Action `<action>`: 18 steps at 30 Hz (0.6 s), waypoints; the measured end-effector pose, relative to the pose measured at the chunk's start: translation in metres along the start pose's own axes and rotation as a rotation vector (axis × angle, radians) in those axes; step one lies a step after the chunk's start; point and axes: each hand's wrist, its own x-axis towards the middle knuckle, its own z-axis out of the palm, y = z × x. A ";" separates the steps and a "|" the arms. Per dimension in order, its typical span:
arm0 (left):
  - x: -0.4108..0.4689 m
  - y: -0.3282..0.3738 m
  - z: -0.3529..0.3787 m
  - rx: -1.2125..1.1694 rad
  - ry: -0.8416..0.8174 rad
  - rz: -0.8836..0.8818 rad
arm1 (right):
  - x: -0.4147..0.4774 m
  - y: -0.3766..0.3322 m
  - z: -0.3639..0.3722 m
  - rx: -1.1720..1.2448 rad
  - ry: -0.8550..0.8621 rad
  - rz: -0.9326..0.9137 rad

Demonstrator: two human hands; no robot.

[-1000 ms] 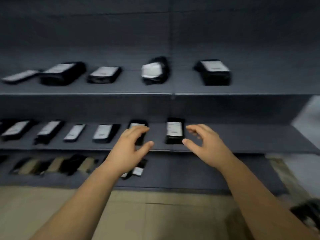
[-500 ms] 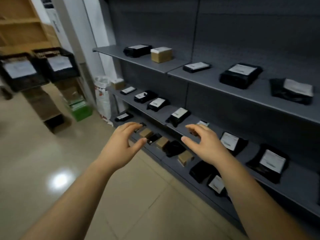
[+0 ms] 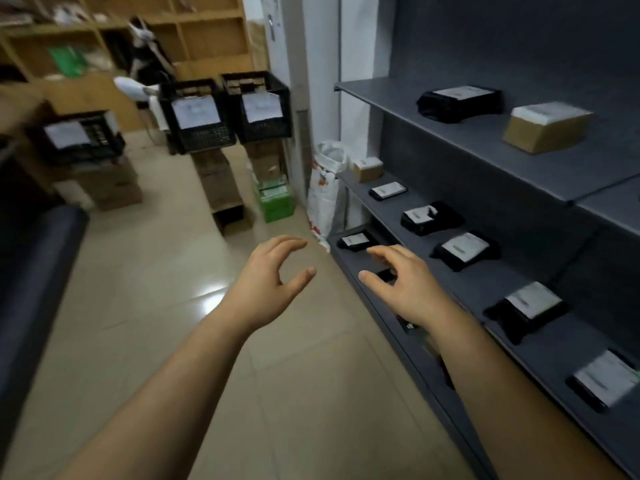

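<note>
Grey metal shelves (image 3: pixel 519 39) are seen along the right side, and both bare hands are held out in front of the lowest board. The left hand (image 3: pixel 266 285) is held over the beige floor tiles (image 3: pixel 138 306), just off the front edge of the lowest shelf (image 3: pixel 349 261). Its fingers are loosely curved, the thumb is kept apart from them, and nothing is gripped. The right hand (image 3: pixel 401 289) is held above the front edge of that same shelf, palm down, with fingers spread and slightly bent, and nothing is held in it either.

A black parcel (image 3: pixel 356 240) with a white label is laid flat at the left end of the lowest shelf, just beyond the right hand and not touched by it. A smaller dark packet (image 3: pixel 386 274) is partly hidden under the right hand; whether it is touched cannot be told.

Along the middle shelf (image 3: pixel 509 277) more labelled parcels (image 3: pixel 464 251) are laid in a row, with a small carton (image 3: pixel 367 169) at its left end. On the top shelf (image 3: pixel 450 140) a black bag (image 3: pixel 457 102) and a brown box (image 3: pixel 547 131) are set side by side. A white sack (image 3: pixel 327 188) is stood on the floor against the left end of the shelves. Black crates (image 3: pixel 201 116) fronted with paper sheets are seen further back, before wooden racks (image 3: pixel 207 36).
</note>
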 end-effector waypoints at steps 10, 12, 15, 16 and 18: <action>0.162 -0.171 -0.006 0.002 0.006 -0.078 | 0.224 0.001 0.088 0.026 -0.047 -0.008; 0.212 -0.199 0.013 -0.027 -0.059 -0.015 | 0.257 0.019 0.098 0.026 0.008 0.073; 0.275 -0.224 0.042 -0.077 -0.189 0.081 | 0.285 0.047 0.100 0.006 0.055 0.275; 0.299 -0.230 0.055 -0.100 -0.238 0.129 | 0.294 0.059 0.099 -0.001 0.091 0.339; 0.334 -0.237 0.078 -0.137 -0.319 0.224 | 0.304 0.078 0.098 -0.018 0.152 0.444</action>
